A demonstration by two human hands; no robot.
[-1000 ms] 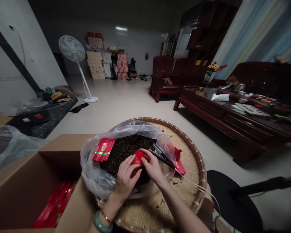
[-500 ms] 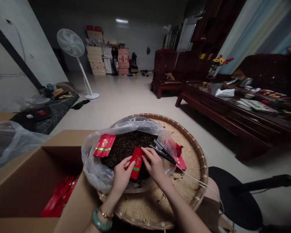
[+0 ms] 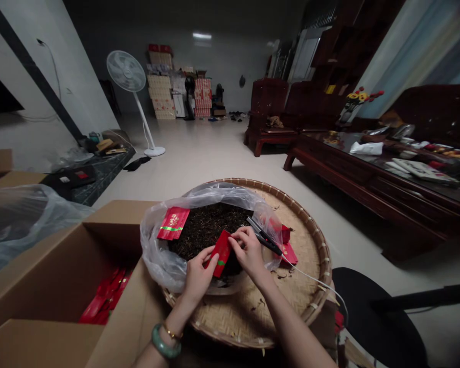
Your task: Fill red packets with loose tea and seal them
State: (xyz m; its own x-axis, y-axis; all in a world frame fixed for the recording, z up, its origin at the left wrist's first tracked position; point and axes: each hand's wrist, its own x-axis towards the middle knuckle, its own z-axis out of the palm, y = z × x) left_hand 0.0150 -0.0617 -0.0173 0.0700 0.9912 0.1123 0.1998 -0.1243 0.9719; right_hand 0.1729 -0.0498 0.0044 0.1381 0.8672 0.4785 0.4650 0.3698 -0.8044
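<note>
Between my hands is a red packet [image 3: 223,250] with gold print and a green band, held over a clear plastic bag [image 3: 157,263] of dark loose tea leaves [image 3: 199,225]. My left hand [image 3: 200,271] grips its lower left side between thumb and fingers. At its upper right corner, the fingers of my right hand [image 3: 248,250] pinch the edge. Several similar red packets [image 3: 174,223] lie stacked on the bag's left side. A black hand sealer [image 3: 266,240] with a white cord rests on the right rim of the bag, beside my right hand.
Everything sits on a round woven bamboo tray [image 3: 306,245], with more red packets [image 3: 289,253] on its right. An open cardboard box [image 3: 49,276] holding red packets stands left. A black round stand base [image 3: 379,312] is at right; a dark wooden table [image 3: 348,179] stands beyond.
The packet has tilted further to the right between my hands, and my right hand has risen slightly at its top corner. The whole view has shifted a little to the left.
</note>
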